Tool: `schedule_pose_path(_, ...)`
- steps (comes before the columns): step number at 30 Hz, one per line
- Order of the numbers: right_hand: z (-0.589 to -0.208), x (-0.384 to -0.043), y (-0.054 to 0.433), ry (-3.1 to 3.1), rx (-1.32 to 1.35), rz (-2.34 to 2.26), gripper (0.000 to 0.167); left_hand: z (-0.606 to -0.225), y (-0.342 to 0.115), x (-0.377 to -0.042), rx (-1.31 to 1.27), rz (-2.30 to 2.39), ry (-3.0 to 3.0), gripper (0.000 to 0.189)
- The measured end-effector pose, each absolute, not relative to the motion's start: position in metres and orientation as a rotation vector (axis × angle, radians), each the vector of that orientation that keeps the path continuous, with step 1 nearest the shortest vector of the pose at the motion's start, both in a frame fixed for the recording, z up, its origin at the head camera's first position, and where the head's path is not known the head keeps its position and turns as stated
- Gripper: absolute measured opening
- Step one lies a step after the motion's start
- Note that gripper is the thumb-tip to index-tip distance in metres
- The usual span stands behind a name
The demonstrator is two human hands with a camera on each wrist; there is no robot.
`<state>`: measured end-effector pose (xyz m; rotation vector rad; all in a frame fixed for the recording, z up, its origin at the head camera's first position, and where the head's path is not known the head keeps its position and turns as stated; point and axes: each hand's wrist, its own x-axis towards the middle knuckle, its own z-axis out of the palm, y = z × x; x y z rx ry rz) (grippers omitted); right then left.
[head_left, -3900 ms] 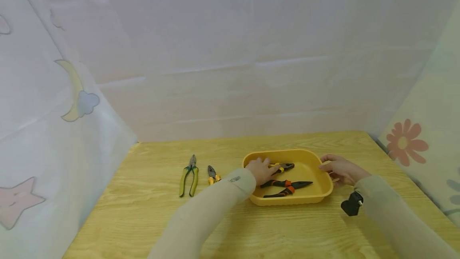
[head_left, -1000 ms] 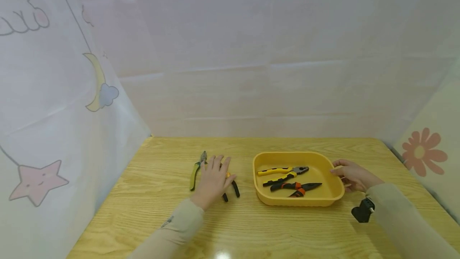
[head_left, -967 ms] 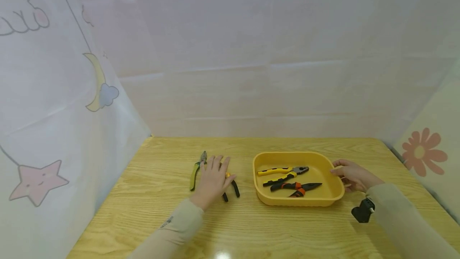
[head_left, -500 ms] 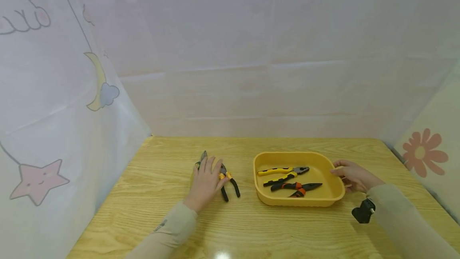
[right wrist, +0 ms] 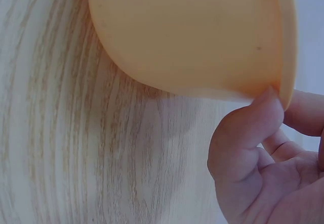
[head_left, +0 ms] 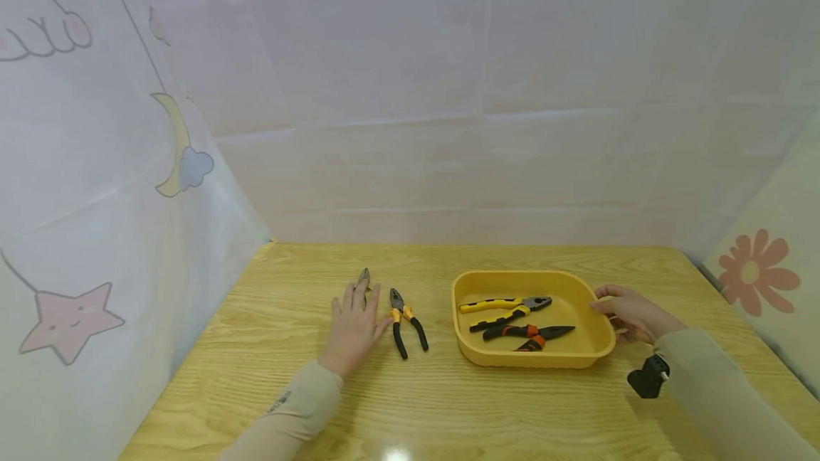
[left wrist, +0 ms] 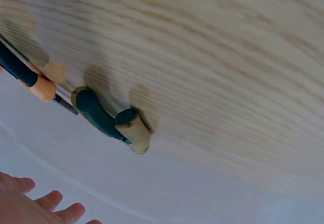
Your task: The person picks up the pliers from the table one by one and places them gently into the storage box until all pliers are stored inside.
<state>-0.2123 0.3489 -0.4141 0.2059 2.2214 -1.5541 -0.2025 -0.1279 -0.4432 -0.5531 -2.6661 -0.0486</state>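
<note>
My left hand is over the green-handled pliers, hiding most of them in the head view. Its fingers are spread and hold nothing. In the left wrist view the handle ends of those pliers rest on the wood, apart from the fingers. Just right of that hand lie pliers with orange-and-black handles. My right hand pinches the right rim of a yellow tray, thumb and fingers on either side of the edge. Inside the tray are yellow-and-black pliers and black-and-orange long-nose pliers.
The wooden table runs back to a pale cloth backdrop. Printed cloth hangs on both sides, with a star at left and a red flower at right. A black wrist device sits on the right sleeve.
My left hand has left the tray and moved left, passing over the orange-and-black pliers, which now show fully, to the green ones. My right hand keeps its hold on the rim.
</note>
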Motion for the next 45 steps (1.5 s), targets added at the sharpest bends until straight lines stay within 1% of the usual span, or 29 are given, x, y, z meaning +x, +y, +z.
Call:
schedule_pose_path(13,-0.414,-0.212,0.348,2.225,0.205,-1.548,0.030,-0.463,-0.144,-0.214,-0.557,-0.014,-2.694,0.073)
schedule_pose_path(17,-0.413,-0.211,0.348,2.223,0.196,-1.545,0.028,-0.470,-0.146,-0.218,-0.539,-0.065,-2.711,0.073)
schedule_pose_path(24,-0.412,-0.210,0.348,2.217,0.207,-1.549,0.025,-0.470,-0.144,-0.221,-0.467,-0.248,-2.783,0.074)
schedule_pose_path(33,-0.413,-0.212,0.348,2.217,0.207,-1.550,0.030,-0.478,-0.147,-0.232,-0.436,-0.252,-2.893,0.080)
schedule_pose_path(41,-0.414,-0.212,0.347,2.212,0.202,-1.557,0.030,-0.481,-0.149,-0.239,-0.402,-0.427,-3.025,0.076)
schedule_pose_path(45,-0.415,-0.213,0.348,2.211,0.212,-1.559,0.031,-0.482,-0.148,-0.242,-0.365,-0.537,-3.046,0.071)
